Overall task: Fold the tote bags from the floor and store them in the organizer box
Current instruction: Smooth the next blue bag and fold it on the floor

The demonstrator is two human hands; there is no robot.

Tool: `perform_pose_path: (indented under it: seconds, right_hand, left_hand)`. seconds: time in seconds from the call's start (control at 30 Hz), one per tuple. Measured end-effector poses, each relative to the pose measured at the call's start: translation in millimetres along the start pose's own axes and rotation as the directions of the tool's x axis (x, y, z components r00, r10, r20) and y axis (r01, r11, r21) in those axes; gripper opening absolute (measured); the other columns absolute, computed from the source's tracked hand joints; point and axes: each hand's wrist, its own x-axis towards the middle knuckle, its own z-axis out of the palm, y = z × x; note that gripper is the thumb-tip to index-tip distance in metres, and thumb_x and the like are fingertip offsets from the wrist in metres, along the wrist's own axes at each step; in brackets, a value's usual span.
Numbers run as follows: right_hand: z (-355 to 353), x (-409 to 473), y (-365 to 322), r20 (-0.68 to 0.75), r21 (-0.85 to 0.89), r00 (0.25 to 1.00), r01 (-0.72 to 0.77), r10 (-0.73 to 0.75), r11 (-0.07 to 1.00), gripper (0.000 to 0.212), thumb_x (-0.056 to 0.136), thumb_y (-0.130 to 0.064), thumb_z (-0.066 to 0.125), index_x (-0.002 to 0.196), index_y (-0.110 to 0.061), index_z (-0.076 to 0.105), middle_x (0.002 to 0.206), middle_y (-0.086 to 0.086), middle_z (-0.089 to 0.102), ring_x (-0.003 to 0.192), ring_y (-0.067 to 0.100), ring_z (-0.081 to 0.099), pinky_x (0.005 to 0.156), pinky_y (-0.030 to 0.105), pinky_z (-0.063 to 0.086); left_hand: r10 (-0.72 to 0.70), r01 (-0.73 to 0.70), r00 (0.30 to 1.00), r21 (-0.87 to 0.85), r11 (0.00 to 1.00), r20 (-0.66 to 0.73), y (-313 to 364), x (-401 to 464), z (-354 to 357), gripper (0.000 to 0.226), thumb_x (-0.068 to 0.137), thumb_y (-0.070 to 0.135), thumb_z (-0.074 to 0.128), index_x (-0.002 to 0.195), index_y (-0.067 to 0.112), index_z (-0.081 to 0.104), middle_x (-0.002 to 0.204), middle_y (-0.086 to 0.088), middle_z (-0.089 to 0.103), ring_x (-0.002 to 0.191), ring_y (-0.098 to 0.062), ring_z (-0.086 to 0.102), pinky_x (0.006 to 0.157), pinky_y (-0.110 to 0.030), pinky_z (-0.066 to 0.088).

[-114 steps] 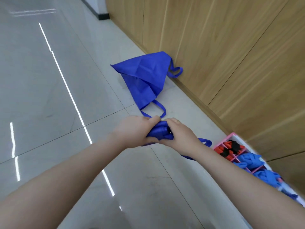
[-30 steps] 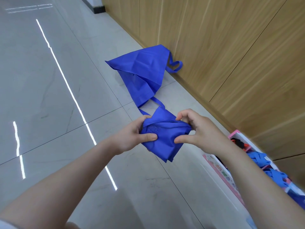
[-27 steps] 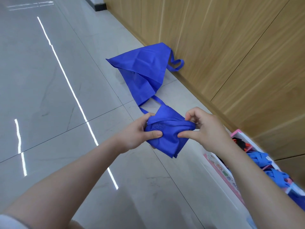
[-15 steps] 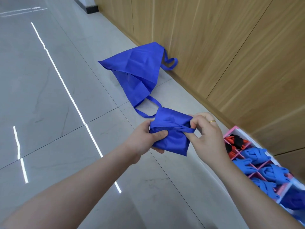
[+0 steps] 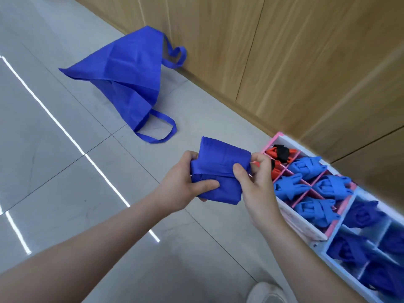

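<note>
Between both hands I hold a blue tote bag (image 5: 220, 169) folded into a compact bundle, above the floor. My left hand (image 5: 181, 184) grips its left side, thumb pressed on the lower fold. My right hand (image 5: 253, 182) pinches its right side, thumb on the flap. A second blue tote bag (image 5: 129, 77) lies spread out on the tiled floor near the wall, handles loose. To the right sits a pink-rimmed organizer box (image 5: 299, 224), its compartments filled with folded blue bags and red-and-black ones. A light-blue organizer box (image 5: 323, 256) beside it holds dark blue bundles.
A wood-panelled wall (image 5: 284, 62) runs along the right behind the boxes. Grey glossy floor tiles (image 5: 54, 171) extend to the left. The toe of a light shoe (image 5: 264, 291) shows at the bottom edge.
The bundle has been folded tighter, with a flap laid over it. My hands and view have shifted right, so the organizer boxes now show more fully.
</note>
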Motion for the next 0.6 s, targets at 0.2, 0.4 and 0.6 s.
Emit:
perform_pose_path:
  seconds: [0.2, 0.4, 0.6]
  right_hand:
    - [-55, -6, 6, -0.145, -0.134, 0.988, 0.03, -0.049, 0.991, 0.044, 0.093, -0.026, 0.055, 0.128, -0.036, 0.03, 0.1, -0.017, 0.059, 0.087, -0.006, 0.058, 0.075, 0.013, 0.046]
    - [-120, -21, 7, -0.299, 0.098, 0.928, -0.202, 0.223, 0.974, 0.023, 0.1, -0.028, 0.041, 0.118, -0.038, 0.052, 0.11, -0.019, 0.06, 0.097, -0.002, 0.058, 0.081, 0.021, 0.045]
    - [-184, -54, 18, -0.344, 0.16, 0.827, -0.415, 0.445, 0.896, 0.033, 0.095, -0.048, 0.041, 0.095, -0.024, 0.064, 0.092, 0.003, 0.072, 0.079, 0.015, 0.069, 0.071, 0.035, 0.057]
  left_hand:
    - [0.025, -0.027, 0.989, 0.015, 1.0, 0.146, 15, 24, 57, 0.037, 0.08, 0.007, 0.071, 0.102, 0.015, 0.042, 0.086, -0.007, 0.063, 0.067, -0.02, 0.06, 0.061, -0.032, 0.054]
    - [0.073, -0.075, 0.963, -0.003, 0.997, 0.259, 19, 41, 135, 0.041, 0.074, 0.008, 0.076, 0.098, 0.017, 0.045, 0.077, 0.0, 0.063, 0.063, -0.02, 0.06, 0.055, -0.03, 0.051]
    - [0.084, -0.094, 0.929, 0.008, 0.996, 0.359, 10, 48, 206, 0.044, 0.066, 0.015, 0.078, 0.094, 0.018, 0.044, 0.076, 0.001, 0.06, 0.058, -0.008, 0.058, 0.047, -0.024, 0.047]
